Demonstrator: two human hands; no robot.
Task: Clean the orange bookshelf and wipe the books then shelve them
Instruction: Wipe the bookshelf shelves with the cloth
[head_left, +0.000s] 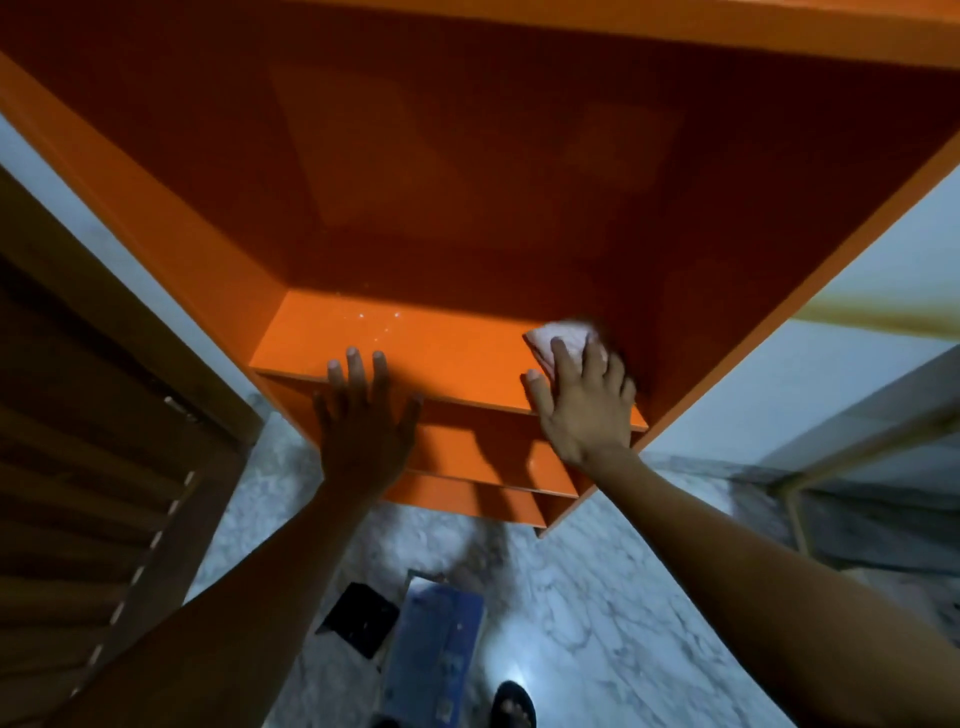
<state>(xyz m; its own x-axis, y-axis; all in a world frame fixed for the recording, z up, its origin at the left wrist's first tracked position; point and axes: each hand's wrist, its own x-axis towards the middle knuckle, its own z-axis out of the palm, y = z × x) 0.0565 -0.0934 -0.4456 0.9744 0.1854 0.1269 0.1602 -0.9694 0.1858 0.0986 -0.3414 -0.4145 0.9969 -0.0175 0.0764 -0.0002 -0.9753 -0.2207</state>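
Orange shelf (415, 348) holding white specks mid-frame, right hand (582, 400) pressing cloth (563, 338) flat-fingered, left hand (363, 415) resting splayed on edge

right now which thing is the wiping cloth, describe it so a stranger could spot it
Find the orange bookshelf and follow its lit upper shelf board to the right-hand end. There the right hand presses flat on the cloth, a pale pinkish-white rag, the only soft, light-coloured thing on the shelf.
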